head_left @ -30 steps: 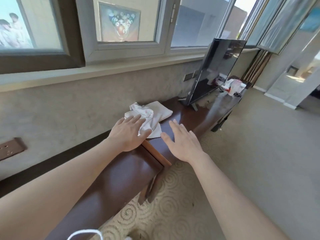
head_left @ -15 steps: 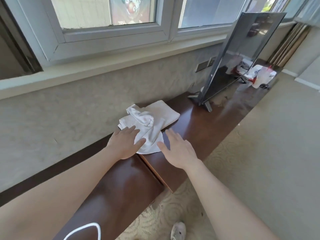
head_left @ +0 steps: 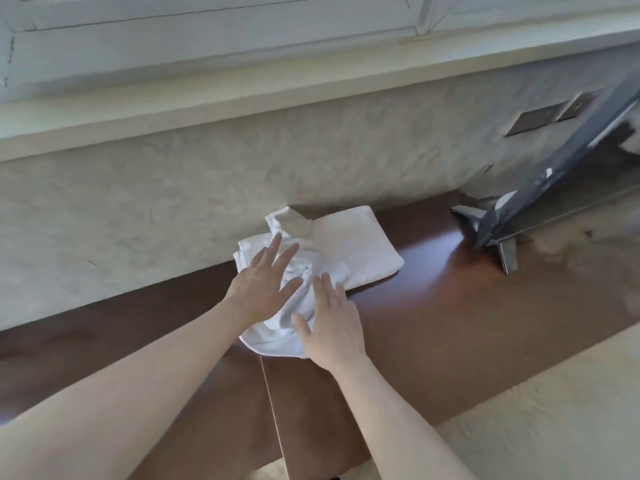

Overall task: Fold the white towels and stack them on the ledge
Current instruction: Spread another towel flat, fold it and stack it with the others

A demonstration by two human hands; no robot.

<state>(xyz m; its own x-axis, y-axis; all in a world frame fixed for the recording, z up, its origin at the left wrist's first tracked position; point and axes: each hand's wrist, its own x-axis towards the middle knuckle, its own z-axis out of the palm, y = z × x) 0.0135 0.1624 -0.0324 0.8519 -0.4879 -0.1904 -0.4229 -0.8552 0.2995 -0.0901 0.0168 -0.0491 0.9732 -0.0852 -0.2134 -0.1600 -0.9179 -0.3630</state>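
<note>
On the dark brown wooden desk (head_left: 433, 323) we press both hands flat on the crumpled white cloth towel (head_left: 298, 271); left hand (head_left: 263, 289) fingers spread wide; right hand (head_left: 332, 327) fingers straight, holding nothing.

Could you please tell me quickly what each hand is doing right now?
Left hand: open, fingers straight, lying on the crumpled white cloth towel.
Right hand: open, fingers straight, resting flat on the same towel.

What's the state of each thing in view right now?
crumpled towel: unfolded, bunched on the ledge, partly over the folded towel.
folded towel: flat, folded.
left hand: open, resting on the crumpled towel.
right hand: open, flat on the crumpled towel.
ledge: dark wood, glossy.
TV: standing, tilted in the view.
</note>
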